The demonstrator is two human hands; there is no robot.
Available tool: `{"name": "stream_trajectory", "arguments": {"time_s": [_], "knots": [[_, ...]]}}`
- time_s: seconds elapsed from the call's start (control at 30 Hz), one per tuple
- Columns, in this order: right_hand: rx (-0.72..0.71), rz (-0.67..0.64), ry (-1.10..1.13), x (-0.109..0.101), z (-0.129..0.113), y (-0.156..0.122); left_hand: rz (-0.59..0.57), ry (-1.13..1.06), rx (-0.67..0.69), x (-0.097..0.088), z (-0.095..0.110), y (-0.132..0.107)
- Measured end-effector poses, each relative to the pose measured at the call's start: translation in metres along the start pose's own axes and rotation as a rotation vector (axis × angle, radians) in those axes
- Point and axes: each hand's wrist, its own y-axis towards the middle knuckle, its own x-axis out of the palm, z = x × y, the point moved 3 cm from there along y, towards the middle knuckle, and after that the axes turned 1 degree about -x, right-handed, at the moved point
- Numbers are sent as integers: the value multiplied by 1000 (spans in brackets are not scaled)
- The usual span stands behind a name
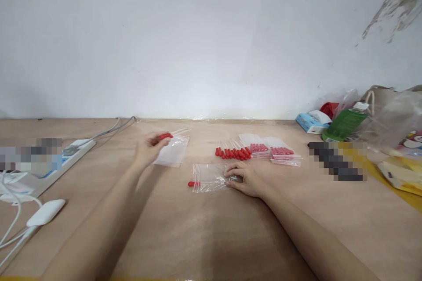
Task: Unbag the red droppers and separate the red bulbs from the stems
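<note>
My left hand (150, 145) is closed on a few red-tipped thin clear sticks (165, 136), their pale shafts pointing right. Beneath and beside it lies a clear plastic bag (173, 151). My right hand (245, 178) has its fingers curled on the right end of a clear zip bag (211, 178) lying flat on the table. At that bag's left, zip end is another red tip (191, 183), partly outside the bag. Just beyond my right hand, a row of loose red-tipped sticks (232, 153) lies with tips toward me.
Stacked bags with red-tipped sticks inside (281, 151) lie right of the loose row. Farther right are a tissue pack (311, 123), a green bottle (346, 122) and a blurred dark object (336, 162). A power strip (66, 169) with cables and a white charger (46, 212) occupy the left.
</note>
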Motion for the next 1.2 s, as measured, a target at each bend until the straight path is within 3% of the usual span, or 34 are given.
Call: {"name": "stream_trajectory", "arguments": {"time_s": [0.07,0.13,0.2,0.3,0.4,0.57,0.8,1.0,1.1,1.2], "knots": [[-4,-2,3,0,0,0,-71,166,153,39,3,-1],[-6,-2,5,0,-1,0,-231,385,287,81,3,-6],[-8,-3,3,-1,-1,0,-317,426,320,114,2,-10],[-13,-1,-2,-1,-1,0,-402,451,334,143,1,-11],[-19,1,-9,-1,-1,0,-467,449,342,155,0,-9],[-35,9,-16,-1,-2,1,-526,409,337,153,-2,-7],[-19,0,-7,-2,-2,0,-526,323,263,136,1,-14],[-4,1,0,0,0,0,-180,256,162,82,-1,-48],[-10,8,9,1,1,0,-350,209,142,68,-3,-78],[-9,4,-3,1,1,0,-554,185,129,67,-2,-98]]}}
